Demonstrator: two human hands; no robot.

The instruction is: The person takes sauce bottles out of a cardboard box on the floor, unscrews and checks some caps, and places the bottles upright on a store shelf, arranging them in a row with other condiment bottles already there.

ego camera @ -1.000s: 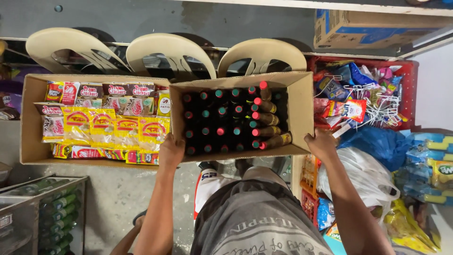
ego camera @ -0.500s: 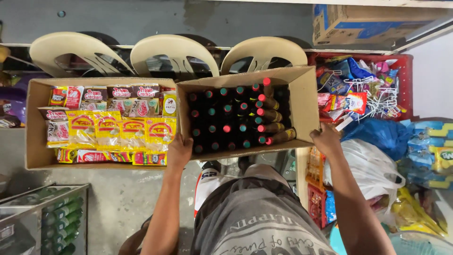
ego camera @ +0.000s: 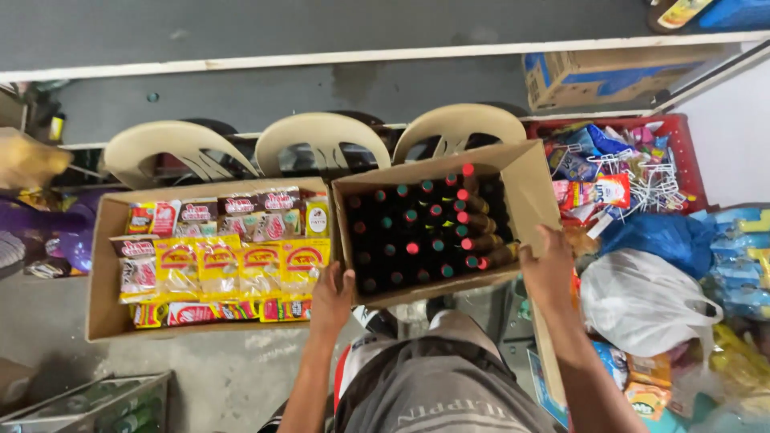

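Cardboard box [ego camera: 525,180] of dark capped bottles [ego camera: 425,232], gripped at both near corners in front of three plastic chairs [ego camera: 321,140].
Left hand [ego camera: 333,295] and right hand [ego camera: 548,269] clasp the rim; packed glass likely makes it heavy and breakable, best supported underneath. A snack-packet box [ego camera: 104,265] sits alongside.
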